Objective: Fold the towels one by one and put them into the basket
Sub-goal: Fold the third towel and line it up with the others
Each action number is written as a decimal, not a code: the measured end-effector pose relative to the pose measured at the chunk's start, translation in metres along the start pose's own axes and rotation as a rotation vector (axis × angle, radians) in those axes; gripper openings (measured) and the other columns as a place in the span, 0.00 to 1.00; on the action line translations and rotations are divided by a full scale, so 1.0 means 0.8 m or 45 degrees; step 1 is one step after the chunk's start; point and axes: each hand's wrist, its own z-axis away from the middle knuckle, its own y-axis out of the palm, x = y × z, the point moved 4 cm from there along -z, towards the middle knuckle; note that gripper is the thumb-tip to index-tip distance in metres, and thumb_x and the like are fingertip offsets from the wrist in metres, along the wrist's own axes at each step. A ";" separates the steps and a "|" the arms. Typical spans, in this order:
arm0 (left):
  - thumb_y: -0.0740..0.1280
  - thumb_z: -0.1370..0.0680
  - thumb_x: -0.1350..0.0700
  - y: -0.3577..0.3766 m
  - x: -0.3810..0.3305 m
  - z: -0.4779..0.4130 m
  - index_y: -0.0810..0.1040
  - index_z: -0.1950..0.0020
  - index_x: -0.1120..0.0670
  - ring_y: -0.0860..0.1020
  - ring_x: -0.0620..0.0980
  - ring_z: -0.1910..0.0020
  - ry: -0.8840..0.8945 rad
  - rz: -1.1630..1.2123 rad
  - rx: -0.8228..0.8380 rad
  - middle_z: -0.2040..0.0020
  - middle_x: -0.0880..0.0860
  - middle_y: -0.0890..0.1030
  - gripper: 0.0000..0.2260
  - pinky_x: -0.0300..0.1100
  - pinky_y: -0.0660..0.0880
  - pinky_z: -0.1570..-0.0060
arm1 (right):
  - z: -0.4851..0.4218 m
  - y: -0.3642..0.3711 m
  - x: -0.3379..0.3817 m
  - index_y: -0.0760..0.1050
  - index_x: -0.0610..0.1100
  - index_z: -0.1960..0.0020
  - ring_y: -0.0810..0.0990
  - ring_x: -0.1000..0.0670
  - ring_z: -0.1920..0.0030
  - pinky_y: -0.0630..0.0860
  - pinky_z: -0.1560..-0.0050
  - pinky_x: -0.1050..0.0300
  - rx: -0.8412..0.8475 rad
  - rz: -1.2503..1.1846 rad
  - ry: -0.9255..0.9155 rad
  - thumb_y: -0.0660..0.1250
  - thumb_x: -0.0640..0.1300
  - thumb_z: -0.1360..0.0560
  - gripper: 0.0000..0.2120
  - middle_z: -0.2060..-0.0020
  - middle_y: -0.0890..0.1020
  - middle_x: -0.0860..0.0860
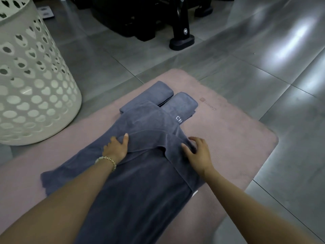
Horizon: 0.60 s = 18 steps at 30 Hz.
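Basket (35, 85) stands left on the floor (263, 76), inside not visible. Towel (140, 182) lies lengthwise on the pink mat (228, 138), its far end over two folded towels (181, 104). Left hand (116, 147) and right hand (198, 152) both have fingers curled, pinching the towel's folded-over edge. Bare mat to the right.

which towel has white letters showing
The right-hand folded towel, partly under the spread towel. The left folded towel and the spread towel show no letters.

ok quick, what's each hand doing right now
left hand: pinches a fold of the grey towel, thumb on top.
right hand: fingers curled round the same towel's folded edge.
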 end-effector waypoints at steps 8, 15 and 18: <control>0.65 0.22 0.51 -0.008 0.008 -0.021 0.78 0.44 0.60 0.74 0.60 0.39 0.180 0.425 -0.014 0.43 0.60 0.79 0.14 0.44 0.69 0.42 | -0.029 0.080 0.127 0.62 0.53 0.28 0.48 0.47 0.23 0.46 0.24 0.45 0.388 0.289 -0.317 0.61 0.66 0.27 0.32 0.24 0.56 0.51; 0.64 0.32 0.29 -0.019 0.079 -0.045 0.57 0.26 0.59 0.60 0.59 0.28 0.068 -0.169 -0.113 0.27 0.58 0.63 0.46 0.51 0.55 0.27 | -0.018 0.084 0.096 0.59 0.51 0.28 0.61 0.43 0.30 0.55 0.27 0.45 0.366 0.412 -0.216 0.65 0.66 0.29 0.36 0.32 0.63 0.48; 0.67 0.34 0.30 -0.024 0.082 -0.046 0.71 0.35 0.56 0.72 0.59 0.37 0.143 -0.061 -0.120 0.39 0.57 0.76 0.38 0.49 0.68 0.35 | -0.004 0.084 0.103 0.63 0.51 0.31 0.64 0.46 0.34 0.55 0.28 0.48 0.298 0.468 -0.316 0.64 0.66 0.29 0.33 0.38 0.67 0.49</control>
